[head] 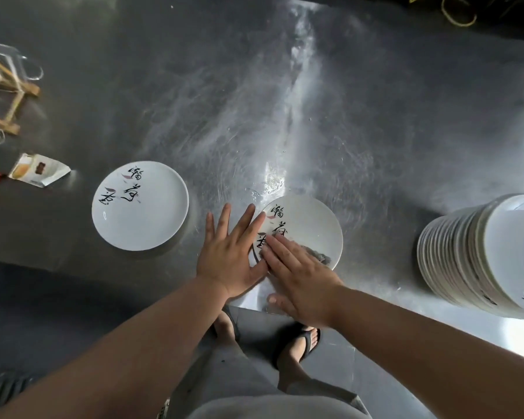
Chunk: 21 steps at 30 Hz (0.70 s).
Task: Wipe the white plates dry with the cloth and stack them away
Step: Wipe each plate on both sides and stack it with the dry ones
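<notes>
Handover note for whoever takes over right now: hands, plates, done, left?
Left hand: open, flat, steadying the left edge of the middle plate.
Right hand: open, palm pressing the dark cloth on that plate.
Middle plate sits at the near edge of the steel table, wiping in progress.
One plate lies alone to the left; whether it is wiped cannot be told.
Tall stack stands at right.
Left: finish this plate, stack it.

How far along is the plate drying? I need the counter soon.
Done, apparently: one plate lies alone at the left. In hand: the right hand presses a dark cloth flat on the middle plate, while the left hand steadies its rim. Left: probably the tall stack at the right, though whether those are dry cannot be told.
</notes>
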Available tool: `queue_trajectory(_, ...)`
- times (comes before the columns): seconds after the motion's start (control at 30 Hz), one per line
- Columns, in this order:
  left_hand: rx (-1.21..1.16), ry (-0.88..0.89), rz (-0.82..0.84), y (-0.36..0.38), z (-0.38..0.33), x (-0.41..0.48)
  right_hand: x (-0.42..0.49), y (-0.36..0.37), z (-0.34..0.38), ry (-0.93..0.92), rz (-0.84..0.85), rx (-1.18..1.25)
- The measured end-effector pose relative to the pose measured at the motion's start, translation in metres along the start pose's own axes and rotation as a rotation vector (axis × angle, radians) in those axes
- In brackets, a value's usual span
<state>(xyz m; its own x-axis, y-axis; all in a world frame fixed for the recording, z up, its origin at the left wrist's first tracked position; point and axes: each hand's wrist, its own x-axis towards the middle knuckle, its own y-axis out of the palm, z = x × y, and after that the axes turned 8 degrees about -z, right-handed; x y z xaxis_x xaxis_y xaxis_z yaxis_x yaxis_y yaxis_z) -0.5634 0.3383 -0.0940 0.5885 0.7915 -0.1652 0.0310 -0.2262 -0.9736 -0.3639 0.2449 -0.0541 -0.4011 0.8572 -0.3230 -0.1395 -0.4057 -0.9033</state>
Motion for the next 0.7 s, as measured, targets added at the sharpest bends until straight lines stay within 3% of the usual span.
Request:
queue_trajectory(0.1, 0.018, -0.016, 0.006, 0.000, -0.001, 0.002, 0.002, -0.005, -0.028, -0.053, 0.008, -0.062)
queue_trajectory(0.23, 0.017, -0.023, -0.007, 0.001, -0.002, 0.002, 0.017, -0.029, -0.043, 0.168, 0.004, -0.178)
queue_trajectory(0.37, 0.019, -0.031, -0.014, 0.002, -0.003, 0.002, 0.002, -0.009, -0.008, 0.021, 0.028, -0.013)
queue_trajectory(0.47, 0.016, -0.029, -0.012, 0.001, -0.003, 0.001, -0.005, -0.010, -0.023, -0.027, 0.050, -0.062)
queue_trajectory(0.6, 0.024, -0.019, -0.008, 0.000, -0.003, 0.002, 0.004, -0.037, -0.055, 0.213, 0.034, -0.173)
queue_trajectory(0.7, 0.019, -0.017, -0.012, 0.000, -0.002, 0.001, 0.000, -0.033, -0.036, 0.284, 0.041, -0.091)
